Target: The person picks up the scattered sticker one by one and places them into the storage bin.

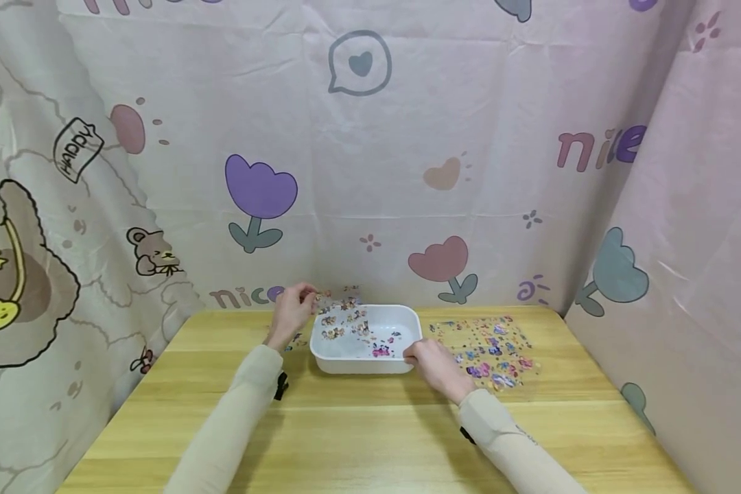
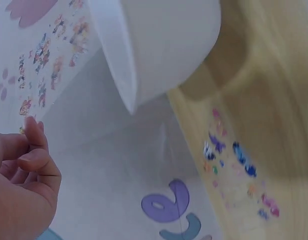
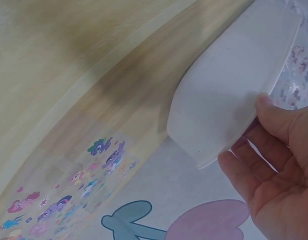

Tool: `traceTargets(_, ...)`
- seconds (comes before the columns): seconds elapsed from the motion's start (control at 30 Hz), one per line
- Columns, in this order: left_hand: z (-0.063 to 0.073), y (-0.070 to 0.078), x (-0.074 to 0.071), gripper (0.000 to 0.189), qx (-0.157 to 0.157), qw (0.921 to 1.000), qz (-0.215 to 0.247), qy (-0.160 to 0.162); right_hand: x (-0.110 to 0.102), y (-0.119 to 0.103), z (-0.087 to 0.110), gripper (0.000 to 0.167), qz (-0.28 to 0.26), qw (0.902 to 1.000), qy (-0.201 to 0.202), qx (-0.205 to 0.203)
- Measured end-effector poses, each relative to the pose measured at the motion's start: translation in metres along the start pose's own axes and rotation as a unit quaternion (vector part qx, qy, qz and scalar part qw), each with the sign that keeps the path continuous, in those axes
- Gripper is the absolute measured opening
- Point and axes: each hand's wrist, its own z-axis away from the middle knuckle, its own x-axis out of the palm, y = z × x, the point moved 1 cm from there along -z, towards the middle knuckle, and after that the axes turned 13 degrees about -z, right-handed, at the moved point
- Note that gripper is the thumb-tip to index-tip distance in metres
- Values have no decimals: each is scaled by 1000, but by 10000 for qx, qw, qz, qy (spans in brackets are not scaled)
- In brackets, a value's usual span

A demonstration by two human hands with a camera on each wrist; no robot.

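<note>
White tub: a shallow container (image 1: 364, 367) standing at the far middle of a wood-grain desk (image 1: 346, 439), before a printed curtain (image 1: 370, 137).
Left hand: raised at the tub's left end, this hand (image 1: 292, 312) pinches 1 corner of a clear sticker sheet (image 1: 344, 319) between thumb and fingers; the sheet hangs over the tub's left part.
Right hand: lower, at the tub's near right corner, this hand (image 1: 438, 367) grips the rim with thumb and fingers.
Arms: 2 cream sleeves (image 1: 222, 425) reach forward from the bottom edge, the left wrist bent up, the right angled inward.
Head view only: the tub's inside, with bright pink and dark stickers (image 1: 381, 350) on its floor.
Left wrist view: a second sheet (image 2: 239, 165) on the desk left of the tub, its purple, blue and pink figures clear; from the head, the left hand partly hides it.
Right wrist view: the tub's plain outer wall, and pony-like figures on a third sheet (image 3: 64, 195), lying flat right of the tub.
</note>
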Motion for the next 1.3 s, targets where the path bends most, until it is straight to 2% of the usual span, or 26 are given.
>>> traceTargets(0.23,6,8,21,18,-108,9993,218,-296,0,0,0,8,9,10000,3,-11)
traceTargets(0.43,9,21,37,17,-353,9951,368,-843,-1,0,0,7,-12,10000,18,-25)
traceTargets(0.63,11,27,52,17,-420,9926,204,-1124,1,2,0,7,15,10000,24,-65)
traceTargets(0.83,11,29,64,15,-255,9916,-62,-1270,1,3,0,7,26,10000,12,-27)
traceTargets(0.93,11,29,69,16,-192,9917,-218,-1249,2,3,0,8,17,10000,48,-25)
traceTargets(1.1,10,25,75,19,-8,9921,-784,-978,0,1,1,8,17,9999,86,-48)
traceTargets(1.3,10,25,79,17,177,9917,-927,-868,1,2,1,8,-21,9999,93,-97)
